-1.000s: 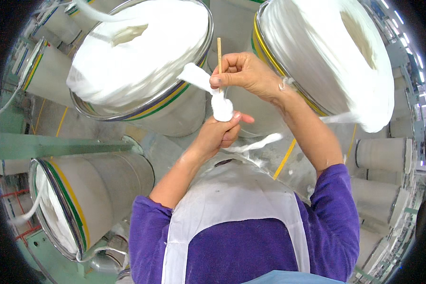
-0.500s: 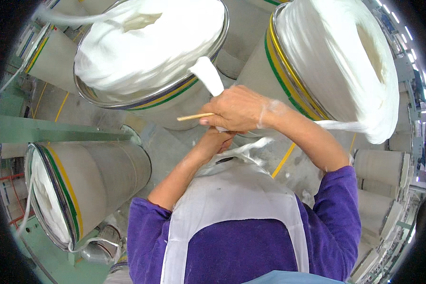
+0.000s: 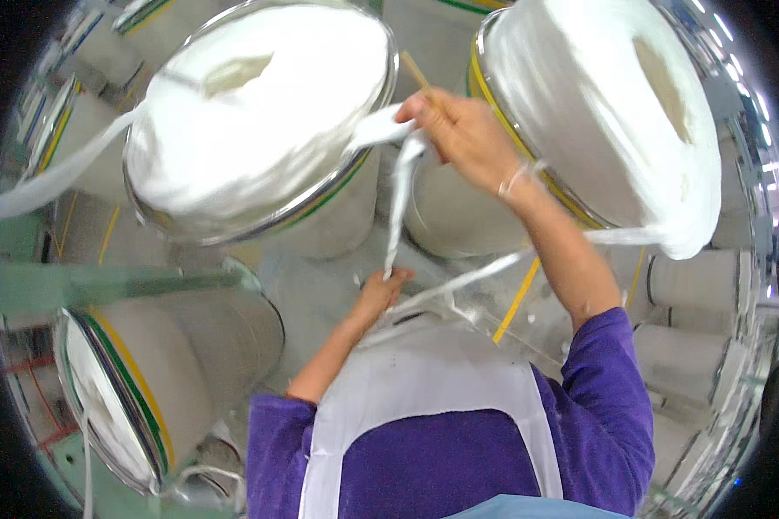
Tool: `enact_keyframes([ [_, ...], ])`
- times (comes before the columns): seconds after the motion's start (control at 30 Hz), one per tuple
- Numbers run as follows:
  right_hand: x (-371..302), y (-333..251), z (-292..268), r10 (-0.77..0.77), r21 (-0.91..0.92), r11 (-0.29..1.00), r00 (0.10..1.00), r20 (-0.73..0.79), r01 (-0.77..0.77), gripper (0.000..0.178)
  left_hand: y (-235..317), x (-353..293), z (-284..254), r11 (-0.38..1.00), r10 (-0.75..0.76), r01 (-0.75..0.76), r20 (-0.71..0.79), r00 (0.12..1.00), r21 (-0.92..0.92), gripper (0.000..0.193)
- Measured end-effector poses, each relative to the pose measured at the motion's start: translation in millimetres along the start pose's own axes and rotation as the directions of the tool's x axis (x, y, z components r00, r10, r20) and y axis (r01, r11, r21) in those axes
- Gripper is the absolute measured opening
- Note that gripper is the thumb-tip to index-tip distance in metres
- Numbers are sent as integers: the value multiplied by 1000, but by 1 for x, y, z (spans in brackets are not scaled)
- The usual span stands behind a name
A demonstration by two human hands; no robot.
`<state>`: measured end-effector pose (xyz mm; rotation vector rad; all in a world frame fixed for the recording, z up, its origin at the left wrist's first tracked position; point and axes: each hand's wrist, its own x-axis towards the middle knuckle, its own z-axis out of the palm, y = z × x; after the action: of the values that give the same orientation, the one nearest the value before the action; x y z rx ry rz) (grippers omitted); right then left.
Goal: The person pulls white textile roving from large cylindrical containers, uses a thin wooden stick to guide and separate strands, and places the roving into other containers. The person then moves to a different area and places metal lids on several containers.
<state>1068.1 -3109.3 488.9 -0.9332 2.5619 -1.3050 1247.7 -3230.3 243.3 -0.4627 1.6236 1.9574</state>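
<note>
My right hand (image 3: 469,143) is raised between two large cans, closed on a thin wooden stick (image 3: 415,71) and a white fibre sliver. A broad piece of sliver (image 3: 379,128) reaches from that hand to the left can's coil (image 3: 320,86). A narrower, twisted-looking strand (image 3: 398,208) hangs from it down to my left hand (image 3: 379,292). My left hand is closed on this strand near my apron; its fingertips are partly hidden. Another length of sliver (image 3: 485,272) runs from the right can's coil (image 3: 571,104), behind my right forearm, toward my left hand.
A third can (image 3: 208,363) of sliver lies tilted at lower left, beneath a green beam (image 3: 121,285). More cans (image 3: 692,290) line the right side. Yellow lines (image 3: 518,298) mark the floor. One sliver (image 3: 69,164) stretches off leftward from the left can.
My hands, close together before, have separated. The right one rose up and away with the stick, which now points upward; the strand stretches between both hands.
</note>
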Motion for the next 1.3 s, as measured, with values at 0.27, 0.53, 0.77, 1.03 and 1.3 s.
enact_keyframes([
  [0.27, -150, -37, -74, -383, 523, 629, 814, -436, 576, 35, -70, 28, -22, 987, -142, 143, -29, 989, 66, 83],
  [0.53, -352, -46, -207, -736, -175, 321, 128, -664, 931, 7, -215, 124, -1, 749, -211, 149, 19, 977, 646, 41],
  [0.77, -492, -4, -301, -605, -28, 663, 514, -608, 748, 24, -225, 209, 152, 466, -434, 386, -174, 884, 796, 32],
  [1.03, -564, 103, -403, -348, 116, 769, 564, -749, 629, 24, -184, 319, 388, 707, -332, 49, 270, 904, 705, 40],
  [1.3, -548, 238, -559, -368, 201, 785, 701, -611, 586, 24, -156, 484, 535, 384, -334, -46, 186, 924, 922, 38],
])
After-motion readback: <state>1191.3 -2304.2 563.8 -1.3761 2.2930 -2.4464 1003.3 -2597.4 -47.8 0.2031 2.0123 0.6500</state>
